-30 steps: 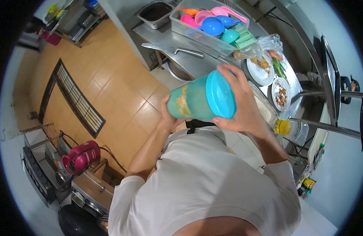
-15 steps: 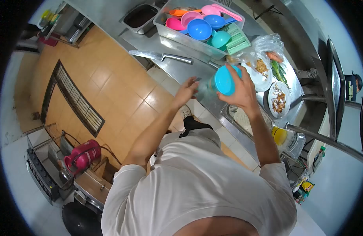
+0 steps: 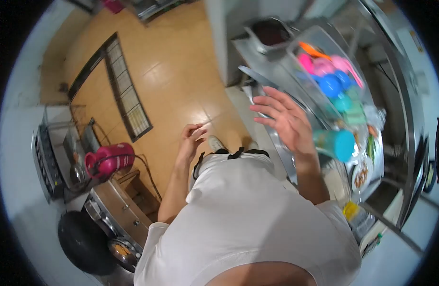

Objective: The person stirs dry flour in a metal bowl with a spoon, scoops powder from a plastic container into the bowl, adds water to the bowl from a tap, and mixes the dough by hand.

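Note:
My right hand (image 3: 288,126) is raised over the steel counter with its fingers spread and nothing in them. Just beside its wrist stands a clear container with a turquoise lid (image 3: 344,146), blurred and apart from the fingers. A knife (image 3: 255,75) lies at the counter's near edge, past the fingertips of that hand. Above the tiled floor hangs my left hand (image 3: 192,140), its fingers loosely bent and apart, with no object visible in it.
On the counter, a clear plastic bin (image 3: 319,102) holds colourful scoops near a steel pan (image 3: 269,35) of dark contents. Plates of food (image 3: 362,174) and a yellow-capped container (image 3: 355,212) are at the right. A pink gas cylinder (image 3: 115,159) and black wok (image 3: 84,243) stand left.
My right hand has let go of the turquoise-lidded container, which now stands on the counter. My left hand has drawn back from the counter. The view has turned left.

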Available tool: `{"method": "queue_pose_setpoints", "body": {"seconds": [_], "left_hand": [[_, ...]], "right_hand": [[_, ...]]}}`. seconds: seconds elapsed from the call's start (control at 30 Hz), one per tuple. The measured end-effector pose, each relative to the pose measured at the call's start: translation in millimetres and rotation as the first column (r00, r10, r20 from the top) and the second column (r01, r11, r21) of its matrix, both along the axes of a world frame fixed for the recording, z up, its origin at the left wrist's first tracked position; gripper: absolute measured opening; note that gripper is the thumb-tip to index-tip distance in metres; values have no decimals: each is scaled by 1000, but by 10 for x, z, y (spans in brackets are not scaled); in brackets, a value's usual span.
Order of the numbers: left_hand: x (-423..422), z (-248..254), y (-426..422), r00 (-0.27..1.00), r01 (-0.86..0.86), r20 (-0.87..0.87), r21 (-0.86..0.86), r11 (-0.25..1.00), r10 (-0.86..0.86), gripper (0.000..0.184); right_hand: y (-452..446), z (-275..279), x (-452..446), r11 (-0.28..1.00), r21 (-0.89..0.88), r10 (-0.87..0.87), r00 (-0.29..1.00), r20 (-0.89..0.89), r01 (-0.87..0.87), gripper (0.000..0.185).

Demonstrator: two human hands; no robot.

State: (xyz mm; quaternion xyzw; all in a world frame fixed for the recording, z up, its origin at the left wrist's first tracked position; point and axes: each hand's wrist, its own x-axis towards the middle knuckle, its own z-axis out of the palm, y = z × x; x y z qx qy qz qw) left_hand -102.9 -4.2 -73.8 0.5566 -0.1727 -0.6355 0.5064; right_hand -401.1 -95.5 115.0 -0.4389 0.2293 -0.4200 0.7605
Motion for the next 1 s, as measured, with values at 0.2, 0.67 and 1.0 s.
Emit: {"method": "queue_pose_setpoints", "body": {"seconds": [0.2, 0.67, 1.0], "left_hand": [[982, 749, -486, 987, -120, -144, -376, 919, 69, 14], [3900, 354, -3672, 876, -11, 475, -147, 989, 80, 31], [5613, 56, -6013, 894, -283, 369, 27, 959, 254, 26]], "right_hand": [[-734, -113, 2057, 930, 167, 283, 929, 238, -326, 53], [-4114, -795, 4640, 991, -45, -132, 907, -400, 124, 7], [-7065, -383, 6118, 882, -464, -189, 835, -516, -88, 14]]}}
